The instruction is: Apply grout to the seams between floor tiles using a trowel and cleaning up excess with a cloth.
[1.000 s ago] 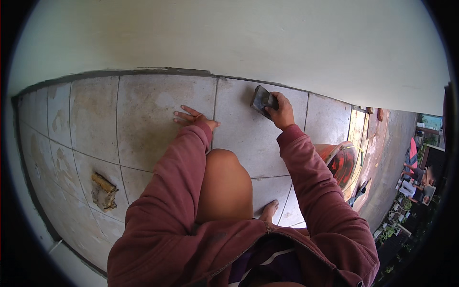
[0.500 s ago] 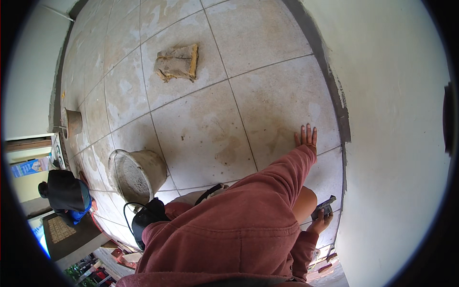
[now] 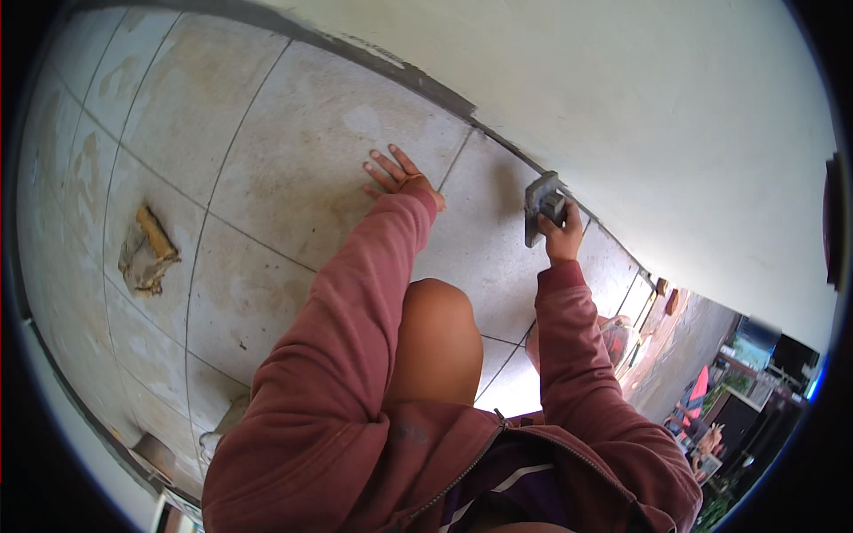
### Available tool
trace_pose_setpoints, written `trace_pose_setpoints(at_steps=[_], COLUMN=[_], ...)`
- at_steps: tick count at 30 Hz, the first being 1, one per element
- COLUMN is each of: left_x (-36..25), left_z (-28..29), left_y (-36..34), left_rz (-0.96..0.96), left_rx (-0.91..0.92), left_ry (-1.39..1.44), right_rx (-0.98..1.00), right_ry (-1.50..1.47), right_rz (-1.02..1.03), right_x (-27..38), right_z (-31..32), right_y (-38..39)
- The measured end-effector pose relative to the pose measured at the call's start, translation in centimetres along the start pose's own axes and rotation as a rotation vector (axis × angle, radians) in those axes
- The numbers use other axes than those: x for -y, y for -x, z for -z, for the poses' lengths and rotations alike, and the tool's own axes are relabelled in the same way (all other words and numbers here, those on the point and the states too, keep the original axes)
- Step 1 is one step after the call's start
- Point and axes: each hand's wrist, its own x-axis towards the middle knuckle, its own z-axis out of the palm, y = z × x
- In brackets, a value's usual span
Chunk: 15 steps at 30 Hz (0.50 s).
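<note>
My left hand (image 3: 400,178) is planted on the pale floor tiles (image 3: 284,169), its fingers spread and holding nothing. In my right hand (image 3: 562,238) is a grey plastering float (image 3: 535,202), gripped by its block-like handle. The float is tilted, close to the foot of the white wall (image 3: 622,133), and casts a shadow on the tile beside it. Whether its edge touches the wall cannot be made out. A dark grey mortar strip (image 3: 400,71) runs along the joint between wall and floor.
A dirty, yellow-edged piece of foam or cloth (image 3: 147,253) lies on the tiles to the left. Part of a bucket (image 3: 222,422) shows beside my left sleeve; another container (image 3: 155,457) stands at the lower left. My bent knee (image 3: 435,338) is between my arms.
The view has swung to the right, toward the wall. My right hand has brought the float forward near the wall's foot. The left hand is still spread on the floor.
</note>
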Motion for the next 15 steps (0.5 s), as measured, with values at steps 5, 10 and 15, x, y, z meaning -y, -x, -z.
trace_pose_setpoints(at_steps=[5, 10, 15], left_x=[-2.0, -1.7, -1.5], left_z=[-1.1, -1.2, -1.4], left_y=[0.2, 0.6, -0.4], left_rz=[-0.02, -0.032, -0.05], left_rx=[-0.035, -0.018, -0.053], left_ry=[-0.086, -0.101, -0.094], right_rx=[-0.091, 0.064, 0.382], right_ry=[0.39, 0.598, 0.414], right_rz=[0.278, 0.295, -0.001], right_x=[-1.3, -3.1, -2.0], right_z=[-0.8, -2.1, -1.3], right_y=[-2.5, -3.6, -7.1])
